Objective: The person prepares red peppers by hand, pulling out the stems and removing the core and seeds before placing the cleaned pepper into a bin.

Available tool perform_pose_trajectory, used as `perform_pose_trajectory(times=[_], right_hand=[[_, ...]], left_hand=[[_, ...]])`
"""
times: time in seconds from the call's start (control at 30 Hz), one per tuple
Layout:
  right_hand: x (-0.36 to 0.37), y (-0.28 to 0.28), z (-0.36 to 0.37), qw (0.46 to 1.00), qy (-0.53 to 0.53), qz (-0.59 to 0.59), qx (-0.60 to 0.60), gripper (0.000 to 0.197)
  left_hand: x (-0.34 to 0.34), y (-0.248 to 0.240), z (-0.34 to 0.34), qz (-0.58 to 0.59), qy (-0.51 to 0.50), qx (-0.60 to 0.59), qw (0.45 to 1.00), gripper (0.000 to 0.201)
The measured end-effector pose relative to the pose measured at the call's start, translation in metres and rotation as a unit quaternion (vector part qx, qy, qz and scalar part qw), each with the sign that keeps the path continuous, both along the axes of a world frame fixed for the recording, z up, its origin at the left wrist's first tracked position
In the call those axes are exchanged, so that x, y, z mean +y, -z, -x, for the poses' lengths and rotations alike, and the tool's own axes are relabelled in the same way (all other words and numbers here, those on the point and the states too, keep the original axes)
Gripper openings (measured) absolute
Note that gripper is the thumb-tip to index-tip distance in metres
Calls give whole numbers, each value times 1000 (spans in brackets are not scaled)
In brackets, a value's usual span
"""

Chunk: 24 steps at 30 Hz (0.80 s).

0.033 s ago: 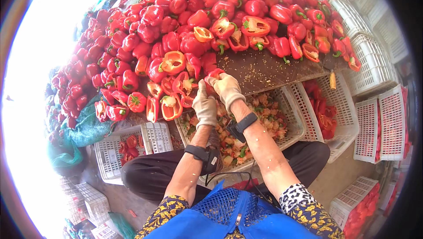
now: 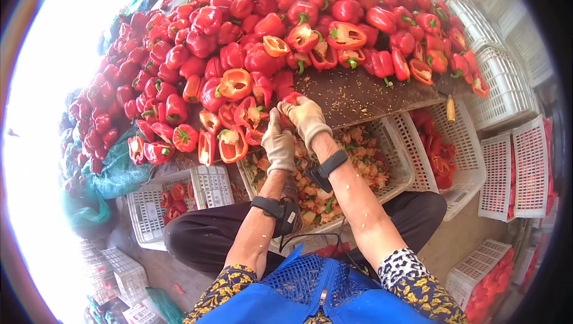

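Both my hands wear pale work gloves and meet at the near edge of the pepper heap. My right hand is closed around a red bell pepper, mostly hidden by the glove. Pressed against its near side, my left hand also has its fingers closed on the pepper. Just left of my hands lie several halved peppers with pale cores and seeds showing. Under my wrists stands a crate holding pepper cores, seeds and green stems.
Whole red peppers are heaped across the dark table, which is strewn with seeds. A yellow handle sticks out at its right edge. White crates with red pepper pieces stand right, another crate left. Green netting hangs left.
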State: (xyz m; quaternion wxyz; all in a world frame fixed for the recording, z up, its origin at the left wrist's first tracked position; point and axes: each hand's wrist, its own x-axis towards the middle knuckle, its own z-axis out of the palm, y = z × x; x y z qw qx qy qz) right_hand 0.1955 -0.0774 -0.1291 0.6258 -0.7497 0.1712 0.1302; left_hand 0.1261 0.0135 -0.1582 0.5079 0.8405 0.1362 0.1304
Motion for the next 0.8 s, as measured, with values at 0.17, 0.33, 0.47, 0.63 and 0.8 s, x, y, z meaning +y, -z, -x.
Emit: perform_pose_trajectory(times=[0.17, 0.33, 0.47, 0.63, 0.8], right_hand=[[4, -13, 2, 996, 2, -85, 10, 38], [-20, -26, 27, 932, 39, -358, -32, 43], [-67, -54, 63, 870, 12, -485, -89, 32], [-83, -88, 92, 892, -65, -422, -147, 37], [-111, -84, 109, 916, -51, -372, -140, 34]], left_hand=[[2, 1, 3, 38, 9, -47, 998, 75], [-11, -26, 21, -39, 100, -138, 985, 69], [-28, -59, 34, 431, 177, -101, 879, 79], [-14, -72, 7, 322, 312, -50, 892, 134], [-49, -99, 18, 341, 292, 84, 890, 116]])
